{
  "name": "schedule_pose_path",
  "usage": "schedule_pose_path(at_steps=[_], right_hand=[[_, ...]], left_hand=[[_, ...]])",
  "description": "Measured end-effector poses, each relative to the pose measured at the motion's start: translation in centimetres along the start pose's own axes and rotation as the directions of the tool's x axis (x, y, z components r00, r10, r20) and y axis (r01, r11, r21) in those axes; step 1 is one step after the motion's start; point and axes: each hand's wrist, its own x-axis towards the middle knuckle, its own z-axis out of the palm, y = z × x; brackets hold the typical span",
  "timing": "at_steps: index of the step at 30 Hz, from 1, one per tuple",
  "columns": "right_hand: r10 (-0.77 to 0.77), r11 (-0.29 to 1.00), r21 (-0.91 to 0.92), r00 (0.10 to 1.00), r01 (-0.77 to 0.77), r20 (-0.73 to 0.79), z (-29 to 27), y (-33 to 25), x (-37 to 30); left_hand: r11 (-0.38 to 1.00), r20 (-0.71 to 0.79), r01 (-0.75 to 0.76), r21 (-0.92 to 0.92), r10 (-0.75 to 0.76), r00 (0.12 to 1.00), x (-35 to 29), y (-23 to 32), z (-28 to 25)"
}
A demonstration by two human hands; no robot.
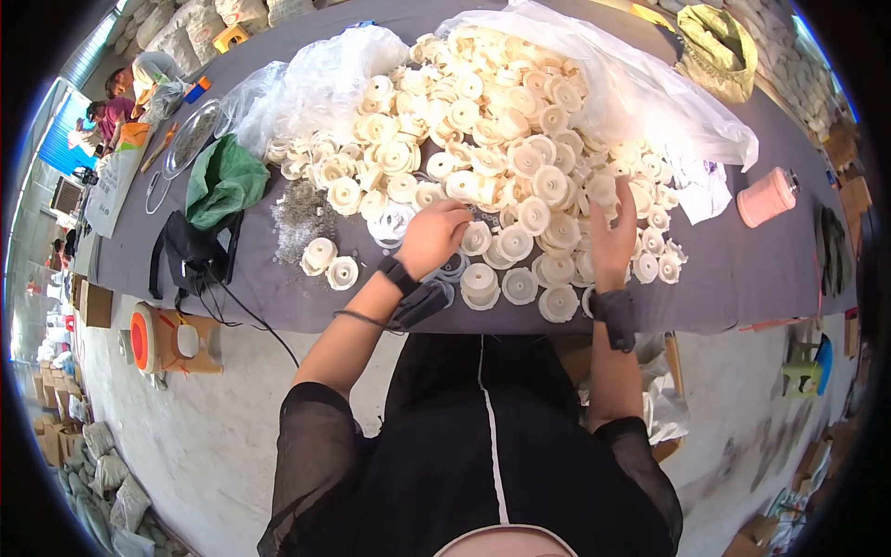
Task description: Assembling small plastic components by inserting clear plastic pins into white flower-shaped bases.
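A large heap of cream plastic wheel-shaped parts (pixel 534 215) with notched rims covers the middle of the table. My left hand (pixel 434 238) is at the near-left edge of the heap, its fingers curled together; whatever they hold is hidden. Close beside it lie flat white rings (pixel 392 224) and grey rings (pixel 452 269). On the right side of the heap, my right hand (pixel 613 239) has thumb and fingers around a cream wheel-shaped part (pixel 602 190). Small clear pieces (pixel 302 221) are piled to the left. Both wrists wear dark bands.
Clear plastic bags (pixel 339 79) lie around the heap's back. A green cloth (pixel 227 181) and a black pouch with a cable (pixel 197 255) are on the left. A pink thread cone (pixel 768 197) and a green sack (pixel 716 51) are on the right. A stool (pixel 176 339) stands below.
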Motion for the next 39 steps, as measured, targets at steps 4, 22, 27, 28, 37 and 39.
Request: schedule_pose_path(at_steps=[4,22,27,28,37,39], right_hand=[[-0.137,0.989,0.052,0.989,0.140,-0.061,0.7,-1.7,-2.9],[-0.053,0.926,0.363,0.917,-0.103,0.396,6.9,-5.6,-5.7],[0.125,0.722,0.551,0.862,-0.419,0.492,7.6,-6.2,-5.5],[0.150,0.655,0.599,0.856,-0.460,0.494,7.6,-5.6,-5.5],[0.249,0.580,0.646,0.862,-0.497,0.441,5.2,-4.3,-5.2],[0.225,0.604,0.630,0.863,-0.488,0.452,5.0,-4.0,-5.3]], left_hand=[[0.957,-0.029,0.000,0.291,0.009,1.000,1.1,-1.7,1.9],[0.364,-0.035,0.160,-0.917,-0.475,0.879,0.4,0.7,-0.2],[0.539,-0.051,0.154,-0.828,-0.346,0.937,-0.3,4.1,-0.3],[0.539,-0.051,0.152,-0.828,-0.343,0.938,-0.2,4.3,-0.4],[0.978,-0.008,0.203,-0.042,-0.203,0.979,1.4,-1.5,1.6],[0.959,0.040,0.111,0.260,-0.125,0.991,1.6,-1.6,2.3]])
